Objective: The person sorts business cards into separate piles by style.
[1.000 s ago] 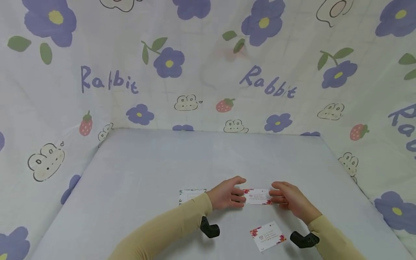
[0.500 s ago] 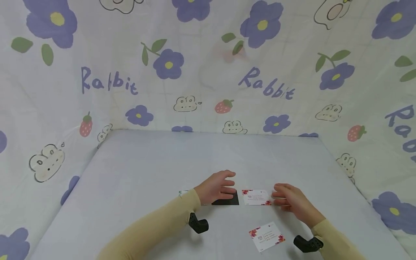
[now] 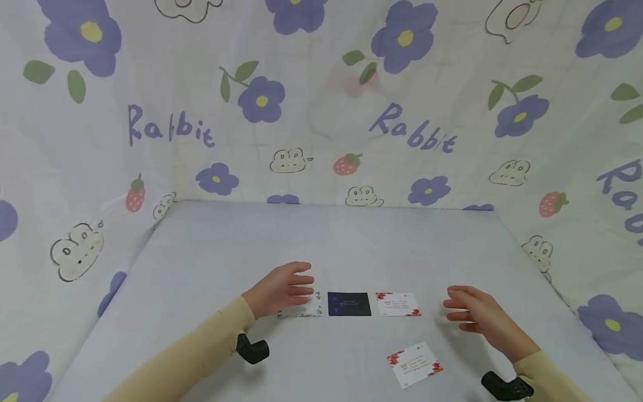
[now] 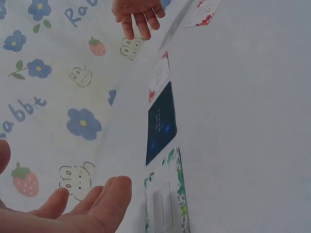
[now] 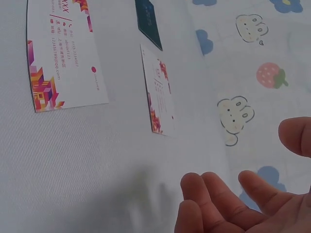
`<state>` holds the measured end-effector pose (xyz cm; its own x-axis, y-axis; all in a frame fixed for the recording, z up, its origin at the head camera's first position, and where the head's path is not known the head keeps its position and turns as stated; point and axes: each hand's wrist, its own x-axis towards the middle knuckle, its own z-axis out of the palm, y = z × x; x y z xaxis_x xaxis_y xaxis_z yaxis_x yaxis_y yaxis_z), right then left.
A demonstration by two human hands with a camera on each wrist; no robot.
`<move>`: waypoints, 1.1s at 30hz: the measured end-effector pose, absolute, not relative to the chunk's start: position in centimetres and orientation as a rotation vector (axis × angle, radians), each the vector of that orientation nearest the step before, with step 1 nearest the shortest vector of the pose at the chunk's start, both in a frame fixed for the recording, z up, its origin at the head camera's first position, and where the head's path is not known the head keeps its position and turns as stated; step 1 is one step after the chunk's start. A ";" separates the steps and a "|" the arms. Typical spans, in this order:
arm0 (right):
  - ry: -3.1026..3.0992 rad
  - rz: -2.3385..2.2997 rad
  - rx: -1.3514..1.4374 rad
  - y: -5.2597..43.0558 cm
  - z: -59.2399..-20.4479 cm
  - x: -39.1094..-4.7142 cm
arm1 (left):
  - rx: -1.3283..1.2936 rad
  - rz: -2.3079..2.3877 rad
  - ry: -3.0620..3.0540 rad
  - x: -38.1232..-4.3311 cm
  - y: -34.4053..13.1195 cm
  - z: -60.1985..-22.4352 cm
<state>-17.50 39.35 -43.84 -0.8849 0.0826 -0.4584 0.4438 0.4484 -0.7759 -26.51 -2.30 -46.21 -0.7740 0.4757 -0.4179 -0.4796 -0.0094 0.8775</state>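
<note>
Three business cards lie in a row on the white table: a leaf-bordered card (image 3: 308,308), a dark blue card (image 3: 349,304) and a white card with red flowers (image 3: 398,305). A matching red-flowered card (image 3: 414,365) lies tilted, nearer the front. My left hand (image 3: 281,290) hovers over the leaf-bordered card with fingers spread, hiding part of it in the head view, and holds nothing. Off to the right of the row, my right hand (image 3: 484,318) is held in the air, fingers extended and nothing in them.
A white table surface (image 3: 241,240) stretches beneath the cards. Fabric walls (image 3: 321,128) printed with flowers, strawberries and rabbits enclose its back and sides. Each wrist wears a black camera mount, such as the left mount (image 3: 253,349).
My left hand has moved left, from between the dark and flowered cards to over the leaf-bordered one, uncovering the dark card. My right hand has drawn away to the right.
</note>
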 end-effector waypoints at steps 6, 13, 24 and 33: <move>2.338 -1.401 0.431 41.0 -42.8 -16.4 | 0.024 1.870 1.614 -26.5 -3.6 -45.8; 2.270 -1.465 0.465 42.1 -42.6 -15.6 | 0.013 1.871 1.648 -26.6 -4.0 -45.9; 2.209 -1.528 0.486 43.0 -42.9 -15.1 | 0.001 1.852 1.680 -26.3 -4.5 -46.2; 2.200 -1.523 0.458 42.6 -42.8 -15.0 | 0.028 1.832 1.688 -25.8 -4.1 -46.1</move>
